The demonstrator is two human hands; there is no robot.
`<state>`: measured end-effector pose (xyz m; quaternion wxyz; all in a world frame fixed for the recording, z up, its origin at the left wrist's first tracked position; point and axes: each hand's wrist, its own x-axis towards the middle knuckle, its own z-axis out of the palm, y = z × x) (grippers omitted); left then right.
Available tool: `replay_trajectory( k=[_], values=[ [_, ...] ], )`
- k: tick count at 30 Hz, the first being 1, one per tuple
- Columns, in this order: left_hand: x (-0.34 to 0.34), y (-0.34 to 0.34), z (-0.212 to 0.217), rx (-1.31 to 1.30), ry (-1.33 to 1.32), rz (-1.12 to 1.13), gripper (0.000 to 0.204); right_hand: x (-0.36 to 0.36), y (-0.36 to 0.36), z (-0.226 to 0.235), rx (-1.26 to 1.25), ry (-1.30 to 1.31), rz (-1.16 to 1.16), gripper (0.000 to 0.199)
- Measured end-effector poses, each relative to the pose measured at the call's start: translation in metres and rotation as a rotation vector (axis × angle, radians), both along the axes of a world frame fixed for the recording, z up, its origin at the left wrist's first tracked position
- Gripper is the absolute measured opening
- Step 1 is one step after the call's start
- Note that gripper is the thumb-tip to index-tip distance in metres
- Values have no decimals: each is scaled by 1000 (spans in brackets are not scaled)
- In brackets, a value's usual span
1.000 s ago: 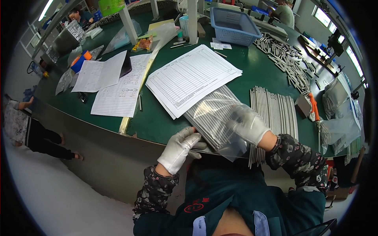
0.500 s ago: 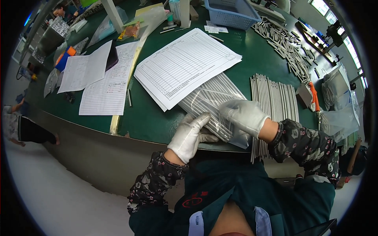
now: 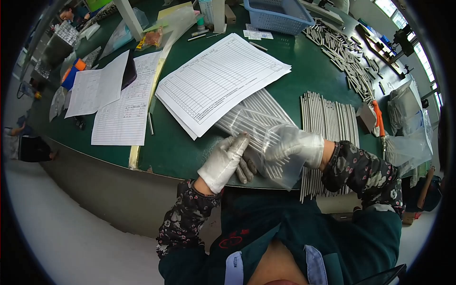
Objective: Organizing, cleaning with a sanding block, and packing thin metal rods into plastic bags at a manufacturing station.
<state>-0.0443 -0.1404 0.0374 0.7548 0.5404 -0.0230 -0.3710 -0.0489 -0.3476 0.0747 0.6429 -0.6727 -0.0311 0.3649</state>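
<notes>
A clear plastic bag [image 3: 251, 124] full of thin metal rods lies slanted at the bench's front edge, its upper part beneath a stack of printed form sheets [image 3: 221, 85]. My left hand [image 3: 224, 159], in a white glove with greyish fingers, grips the bag's left edge, thumb above and fingers lower down. My right hand [image 3: 297, 148], also gloved, is at the bag's near end with its fingers curled. Clear film covers those fingers, and the rod ends show just beside them. Right of the bag, a row of loose metal rods [image 3: 329, 118] lies side by side, ends jutting past the bench edge.
Left on the green bench [image 3: 190, 161] are written sheets [image 3: 121, 118] and a dark phone [image 3: 128, 71]. A blue basket [image 3: 278, 16] stands at the back. Short metal pieces [image 3: 339, 52] are heaped at the far right, near an orange-handled tool [image 3: 378, 118] and plastic bags [image 3: 408, 111].
My right hand has shifted slightly, and the film at the bag's near end now billows around its fingers. My left hand's fingers have dropped a little. The papers appear slightly shifted left.
</notes>
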Motion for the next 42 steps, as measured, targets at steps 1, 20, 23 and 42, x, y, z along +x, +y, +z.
replay_trajectory(
  k=[1, 20, 23, 42],
  values=[
    [0, -1, -1, 38, 0, -12, 53, 2, 0, -1, -52, -30, 34, 36],
    [-2, 2, -5, -67, -43, 82, 40, -10, 7, -3, 318, 356, -230, 40],
    [-5, 5, -5, -53, -52, 125, 37, -13, 2, -4, 411, 515, -165, 36],
    [-8, 3, 5, 57, -97, 139, 30, -15, 12, 7, 227, 243, -180, 35]
  ],
)
